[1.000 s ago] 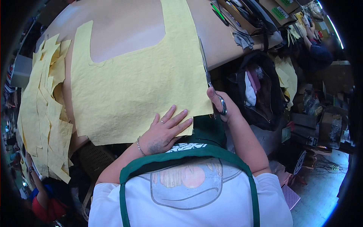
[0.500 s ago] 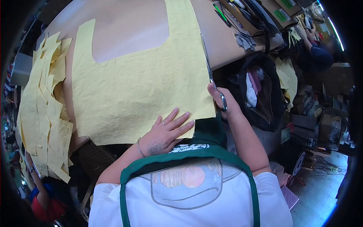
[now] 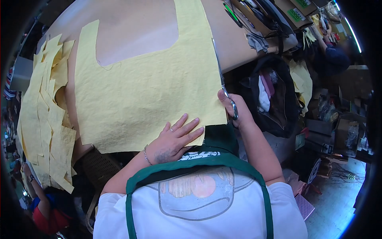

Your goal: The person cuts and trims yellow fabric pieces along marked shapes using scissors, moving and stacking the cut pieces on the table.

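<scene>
From the centre of our view, we see the yellow cloth (image 3: 143, 91) spread toward ten o'clock over the worktop (image 3: 135, 36); near seven o'clock our left hand (image 3: 171, 140) lies flat on its near edge, fingers spread and grasping nothing; at three o'clock our right hand (image 3: 242, 110) has its fingers closed round the handles of the scissors (image 3: 224, 88), whose blades run along the cloth's edge toward one o'clock. We see a pile of yellow pieces (image 3: 43, 115) at nine o'clock; a dark bag (image 3: 284, 93) sits between two and three.

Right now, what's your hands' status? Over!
Left hand flat on yellow sheet. Right hand holds scissors at sheet's right edge. Nothing visibly blocking.
</scene>
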A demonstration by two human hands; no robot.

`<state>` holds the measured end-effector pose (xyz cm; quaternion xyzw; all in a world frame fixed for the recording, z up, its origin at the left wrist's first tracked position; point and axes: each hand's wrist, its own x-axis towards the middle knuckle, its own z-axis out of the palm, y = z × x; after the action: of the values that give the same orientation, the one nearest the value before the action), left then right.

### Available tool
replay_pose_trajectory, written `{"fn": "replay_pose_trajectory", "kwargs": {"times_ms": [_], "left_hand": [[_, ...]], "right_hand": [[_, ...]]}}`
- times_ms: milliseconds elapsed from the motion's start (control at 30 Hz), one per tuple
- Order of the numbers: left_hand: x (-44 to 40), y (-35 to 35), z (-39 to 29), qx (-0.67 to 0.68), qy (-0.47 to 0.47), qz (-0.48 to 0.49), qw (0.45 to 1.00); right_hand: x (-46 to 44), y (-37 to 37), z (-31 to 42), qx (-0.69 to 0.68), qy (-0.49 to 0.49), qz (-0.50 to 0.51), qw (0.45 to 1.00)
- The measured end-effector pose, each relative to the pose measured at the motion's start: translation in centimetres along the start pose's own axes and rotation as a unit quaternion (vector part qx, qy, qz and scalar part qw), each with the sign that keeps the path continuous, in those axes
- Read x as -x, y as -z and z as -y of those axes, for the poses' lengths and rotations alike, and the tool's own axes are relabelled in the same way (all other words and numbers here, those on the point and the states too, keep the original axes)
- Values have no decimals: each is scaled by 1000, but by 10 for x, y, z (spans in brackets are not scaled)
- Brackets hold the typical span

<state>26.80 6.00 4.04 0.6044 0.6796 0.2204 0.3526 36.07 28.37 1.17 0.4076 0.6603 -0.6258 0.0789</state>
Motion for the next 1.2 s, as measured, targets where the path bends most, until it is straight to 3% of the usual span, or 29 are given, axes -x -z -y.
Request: {"fn": "replay_pose_trajectory", "kwargs": {"times_ms": [167,867,1200], "left_hand": [[1,-3,5,14,-30,-2,999],[6,-2,8,62,-57,2,996],[10,-2,8,79,-58,-3,995]], "right_hand": [[-5,2,13,12,46,-6,999],[-15,-4,16,13,52,-71,996],[-16,6,33,26,15,-15,999]]}}
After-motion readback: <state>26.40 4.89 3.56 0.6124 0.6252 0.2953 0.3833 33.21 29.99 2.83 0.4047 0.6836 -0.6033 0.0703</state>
